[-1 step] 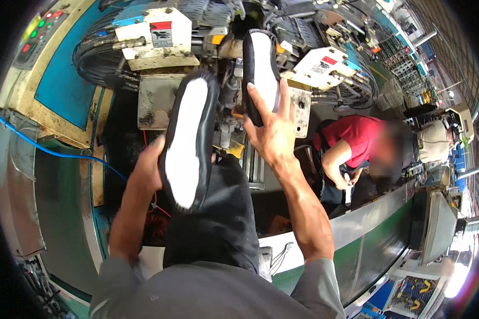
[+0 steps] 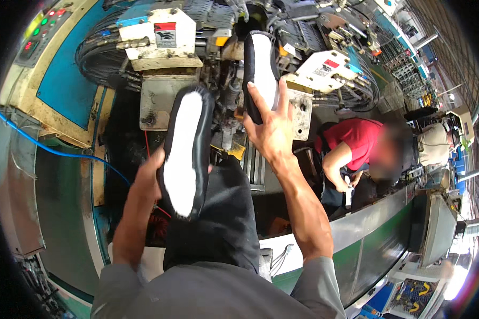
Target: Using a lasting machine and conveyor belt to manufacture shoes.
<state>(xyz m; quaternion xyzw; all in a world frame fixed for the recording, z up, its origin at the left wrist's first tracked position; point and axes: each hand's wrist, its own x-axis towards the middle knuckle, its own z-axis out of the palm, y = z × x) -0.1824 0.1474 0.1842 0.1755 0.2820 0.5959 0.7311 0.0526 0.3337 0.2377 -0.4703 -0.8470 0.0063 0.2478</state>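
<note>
While both hands grip, left hand (image 2: 146,183) holds one black shoe (image 2: 183,151), right hand (image 2: 269,130) another shoe (image 2: 259,69).

A red-shirted person (image 2: 356,141) crouches beside the cable-laden machine (image 2: 159,37).

Factory hall. Large machine (image 2: 207,58) fills upper middle: off-white housings, bundles of black cables (image 2: 98,53), grimy metal plates. Blue-and-cream control panel (image 2: 42,32) at upper left with red and green lamps. Blue hose (image 2: 64,154) crosses left side. Green-sided conveyor (image 2: 378,234) runs along right. Person in red shirt (image 2: 356,141) bent beside it. Bright daylight at lower right; more machinery rows far right.
</note>
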